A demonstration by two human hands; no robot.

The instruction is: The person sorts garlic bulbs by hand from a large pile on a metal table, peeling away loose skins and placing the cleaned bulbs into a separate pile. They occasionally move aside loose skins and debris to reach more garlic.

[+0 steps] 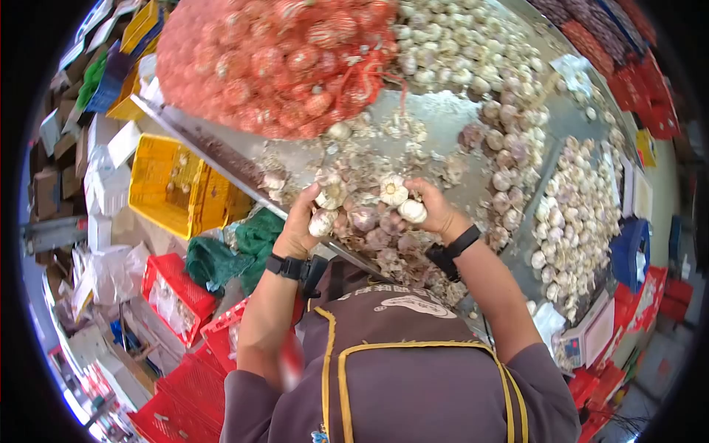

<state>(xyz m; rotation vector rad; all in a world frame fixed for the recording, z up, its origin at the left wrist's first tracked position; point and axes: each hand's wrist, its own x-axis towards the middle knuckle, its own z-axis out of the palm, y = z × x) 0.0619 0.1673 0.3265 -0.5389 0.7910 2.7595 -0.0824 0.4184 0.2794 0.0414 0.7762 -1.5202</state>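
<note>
Both hands are over the near edge of a metal table (443,111). My left hand (298,221) is closed around garlic bulbs, one lower bulb (323,222) at the palm and another (331,193) by the fingertips. Two whiter bulbs, one with its root end up (394,190) and one below it (412,211), sit in the grip of my right hand (436,210). Between and below the hands lies a heap of purplish, unpeeled garlic (363,217) with loose skins. The fingers are partly hidden behind the bulbs.
A red mesh sack of garlic (266,66) lies at the back left. White bulbs (461,48) are piled behind, more garlic (572,221) at right. A yellow crate (159,170), green netting (221,258) and a red crate (177,295) stand left; a scale (587,336) is at right.
</note>
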